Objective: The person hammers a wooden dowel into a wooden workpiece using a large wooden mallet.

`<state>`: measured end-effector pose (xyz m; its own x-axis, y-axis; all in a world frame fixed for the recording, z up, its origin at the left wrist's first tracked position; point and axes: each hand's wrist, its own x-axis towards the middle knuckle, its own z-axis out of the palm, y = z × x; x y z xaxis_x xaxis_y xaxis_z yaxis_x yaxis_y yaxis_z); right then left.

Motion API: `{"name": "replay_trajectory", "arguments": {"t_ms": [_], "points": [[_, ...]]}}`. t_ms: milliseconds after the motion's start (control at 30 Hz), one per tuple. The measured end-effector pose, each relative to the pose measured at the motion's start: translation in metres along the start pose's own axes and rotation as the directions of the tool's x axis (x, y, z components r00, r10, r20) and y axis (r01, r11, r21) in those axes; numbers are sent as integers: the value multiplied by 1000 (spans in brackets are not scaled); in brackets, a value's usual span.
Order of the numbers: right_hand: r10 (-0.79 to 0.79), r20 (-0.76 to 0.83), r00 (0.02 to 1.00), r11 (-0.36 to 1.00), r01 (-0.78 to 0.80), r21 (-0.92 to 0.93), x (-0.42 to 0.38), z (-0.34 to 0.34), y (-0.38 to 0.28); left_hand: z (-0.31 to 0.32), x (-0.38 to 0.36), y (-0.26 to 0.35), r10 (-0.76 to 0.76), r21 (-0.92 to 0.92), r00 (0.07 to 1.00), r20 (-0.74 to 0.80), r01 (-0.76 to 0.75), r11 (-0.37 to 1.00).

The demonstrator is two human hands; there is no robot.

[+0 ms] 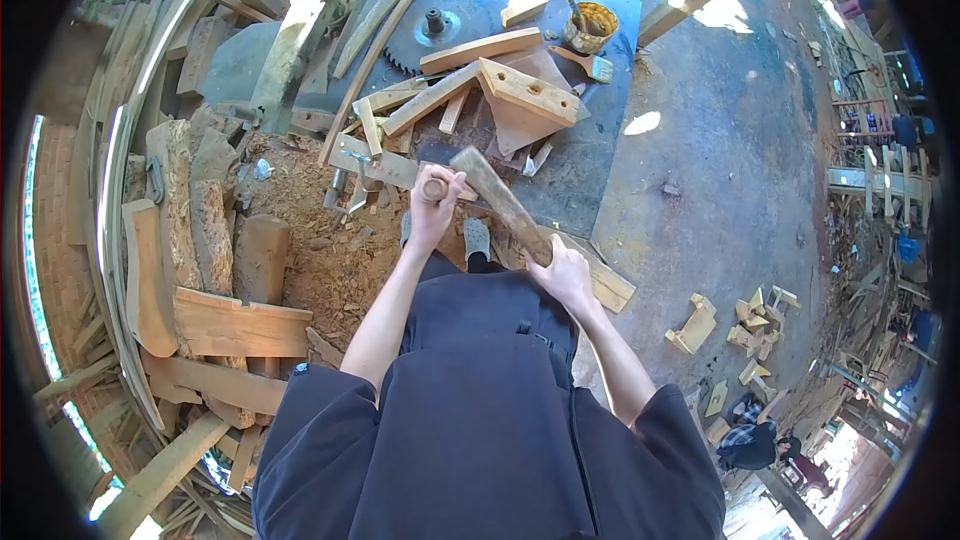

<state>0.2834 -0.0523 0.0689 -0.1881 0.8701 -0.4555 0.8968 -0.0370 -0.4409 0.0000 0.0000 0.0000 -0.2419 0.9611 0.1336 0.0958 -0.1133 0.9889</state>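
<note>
My left hand [437, 215] is closed around a round wooden handle [433, 189], seen end-on; whatever lies below it is hidden. In my right hand [563, 275] is a thick, flat wooden club [497, 198], gripped at its narrow lower end and slanting up toward the left hand. Beneath both hands runs a long timber piece [380, 166], its other end [610, 285] showing beyond the right hand. A clamp [357, 183] stands by its left end. Just ahead lies a wooden block with several holes [530, 92].
A large circular saw blade [436, 28] lies on a metal table [590, 165] with a tin [590, 25] and a paintbrush [598, 67]. Stacked timber [240, 325] is at left, with wood chips [320, 250] underfoot. Offcuts [692, 325] lie right; a person [750, 445] is at lower right.
</note>
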Motion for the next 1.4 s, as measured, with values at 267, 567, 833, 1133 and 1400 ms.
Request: {"name": "replay_trajectory", "arguments": {"t_ms": [267,567,833,1133,1400], "points": [[-353,-478,805,762,543,352,-47,-57,-52,-22,-72,-99,20,68,998,60,-24,997],[-350,-469,811,811,513,281,-56,-89,-77,26,-29,-6,14,-103,1000,-19,-16,995],[-319,-329,889,921,373,114,-41,-67,-73,31,-13,-36,-44,190,989,144,16,982],[-275,-208,939,961,275,-28,-39,-39,-41,61,-9,-9,131,89,989,-70,-124,988],[-145,-251,957,953,203,223,-49,-44,-37,55,-7,16,217,206,976,-34,-206,957]]}}
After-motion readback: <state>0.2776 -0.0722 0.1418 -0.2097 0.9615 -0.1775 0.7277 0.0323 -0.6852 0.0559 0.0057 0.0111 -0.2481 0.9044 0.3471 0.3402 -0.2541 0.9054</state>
